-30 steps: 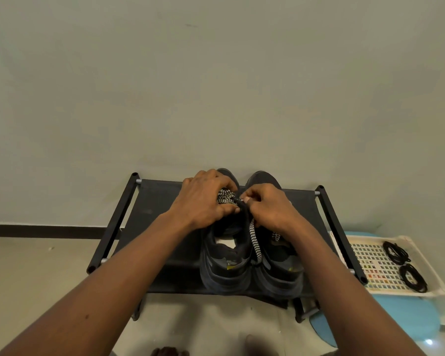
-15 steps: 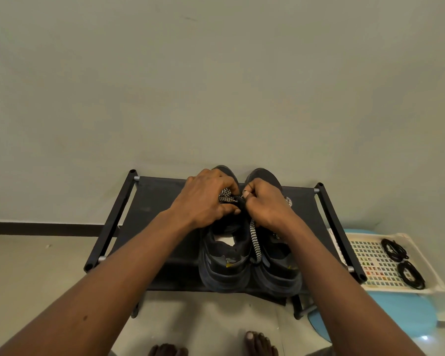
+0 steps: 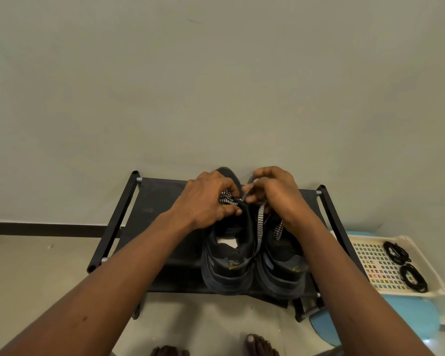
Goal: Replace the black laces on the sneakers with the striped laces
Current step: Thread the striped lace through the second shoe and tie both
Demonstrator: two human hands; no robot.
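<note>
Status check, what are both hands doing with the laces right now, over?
Both hands, left and right, pinching the striped lace at the left sneaker. Black laces coiled in the tray. Nothing in the way.

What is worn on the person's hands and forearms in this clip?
Nothing visible: the left hand and right hand are bare, with no gloves, rings, watch or bracelets. Both forearms are uncovered to the frame edge, no sleeves showing.

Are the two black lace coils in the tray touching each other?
Apart. The head view shows a strip of bare tray between the upper coil and the lower coil.
</note>
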